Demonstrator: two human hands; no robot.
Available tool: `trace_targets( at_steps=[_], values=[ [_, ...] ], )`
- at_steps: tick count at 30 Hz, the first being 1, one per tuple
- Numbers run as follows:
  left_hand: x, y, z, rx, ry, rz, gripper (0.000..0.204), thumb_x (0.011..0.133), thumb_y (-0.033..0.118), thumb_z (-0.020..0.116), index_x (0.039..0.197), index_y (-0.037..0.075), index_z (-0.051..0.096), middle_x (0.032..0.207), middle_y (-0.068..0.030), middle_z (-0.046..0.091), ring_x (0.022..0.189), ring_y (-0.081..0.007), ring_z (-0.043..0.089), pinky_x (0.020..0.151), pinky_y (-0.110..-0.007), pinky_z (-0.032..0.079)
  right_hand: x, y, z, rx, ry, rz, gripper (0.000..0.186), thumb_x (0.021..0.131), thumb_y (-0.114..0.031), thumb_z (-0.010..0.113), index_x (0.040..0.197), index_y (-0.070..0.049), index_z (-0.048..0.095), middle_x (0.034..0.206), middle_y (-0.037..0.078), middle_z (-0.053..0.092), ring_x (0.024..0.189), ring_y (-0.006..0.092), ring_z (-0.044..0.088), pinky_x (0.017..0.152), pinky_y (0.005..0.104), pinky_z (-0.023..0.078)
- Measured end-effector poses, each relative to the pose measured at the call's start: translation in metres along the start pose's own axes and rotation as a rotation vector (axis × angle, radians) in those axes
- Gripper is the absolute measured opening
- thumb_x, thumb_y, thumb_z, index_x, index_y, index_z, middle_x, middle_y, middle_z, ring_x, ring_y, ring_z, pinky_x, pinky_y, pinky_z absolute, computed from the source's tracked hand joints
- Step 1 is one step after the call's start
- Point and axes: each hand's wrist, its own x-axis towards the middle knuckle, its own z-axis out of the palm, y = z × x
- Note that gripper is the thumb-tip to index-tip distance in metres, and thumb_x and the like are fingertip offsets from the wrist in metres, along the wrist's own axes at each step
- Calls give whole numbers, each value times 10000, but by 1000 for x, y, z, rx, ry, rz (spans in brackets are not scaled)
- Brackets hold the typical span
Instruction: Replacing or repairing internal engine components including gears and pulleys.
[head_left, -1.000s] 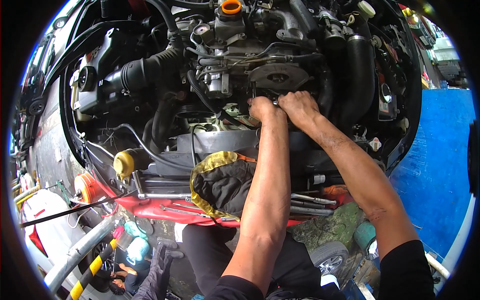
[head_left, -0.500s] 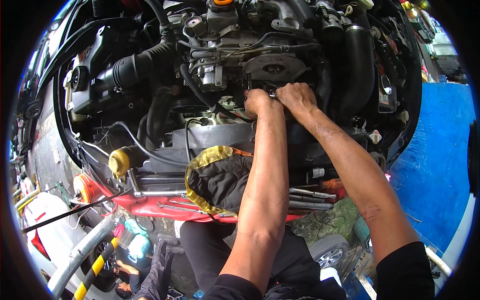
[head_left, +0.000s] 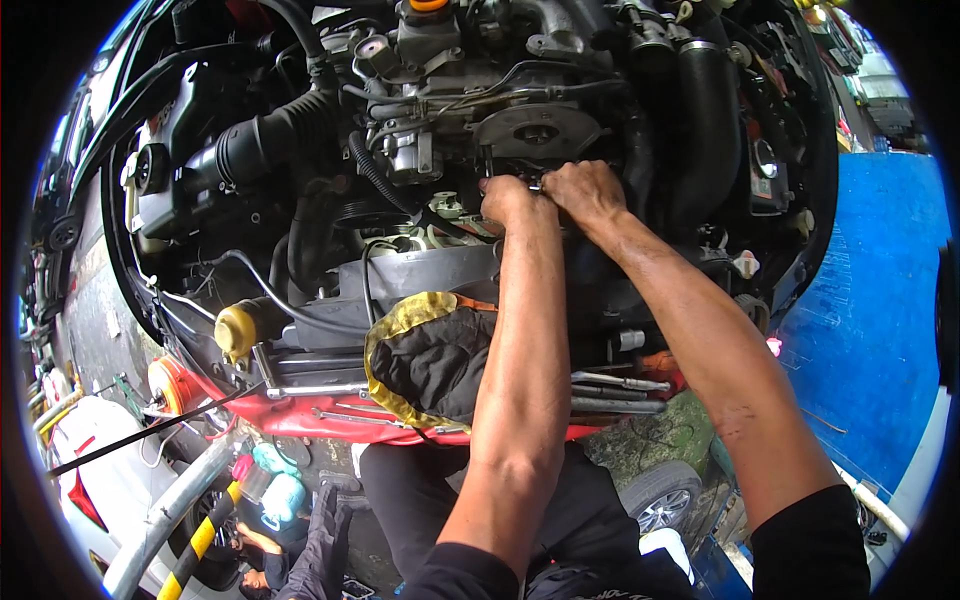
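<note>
My left hand [head_left: 505, 203] is closed deep in the engine bay, just below a round metal plate [head_left: 536, 132]; its fingertips are mostly hidden by an upright dark, slim piece [head_left: 488, 160]. My right hand [head_left: 585, 185] is closed beside it, knuckles up, gripping a small shiny metal tool [head_left: 536, 186] that I cannot make out fully. A black corrugated hose [head_left: 378, 175] runs down left of my hands, and a thick black hose [head_left: 700, 140] lies to the right.
A yellow-rimmed dark cloth bag [head_left: 418, 362] and several wrenches [head_left: 620, 398] lie on a red cover [head_left: 280, 420] at the car's front. A yellow canister [head_left: 236, 335] sits left. A blue board [head_left: 860, 260] stands right. A co-worker [head_left: 270, 560] is low beside a white car [head_left: 95, 470].
The engine, tools and both arms appear slightly higher and further left in the picture, as the view has shifted. My hands stay closed at the same place below the round plate.
</note>
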Motion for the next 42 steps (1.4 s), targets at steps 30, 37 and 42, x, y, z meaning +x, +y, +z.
trace_targets(
  at_steps=[30,37,42],
  values=[
    [-43,5,-14,7,-762,-209,333,936,268,389,973,-28,537,743,-95,569,676,-210,563,689,-371,535,-72,73,-76,283,41,-46,576,849,-584,541,786,-44,732,708,161,678,733,313,682,708,411,544],
    [-46,5,-9,59,-893,-81,285,958,243,453,961,-24,554,726,-73,572,691,-228,584,718,-382,535,-62,81,-60,478,-71,53,637,848,-645,515,754,-52,727,662,173,656,701,300,676,699,403,535],
    [-40,-1,-11,98,-861,18,285,966,239,450,972,-30,543,706,-65,528,675,-219,559,704,-394,538,-59,75,-52,676,-201,98,660,839,-656,517,758,-35,725,665,195,648,694,313,666,709,416,521]
  ],
)
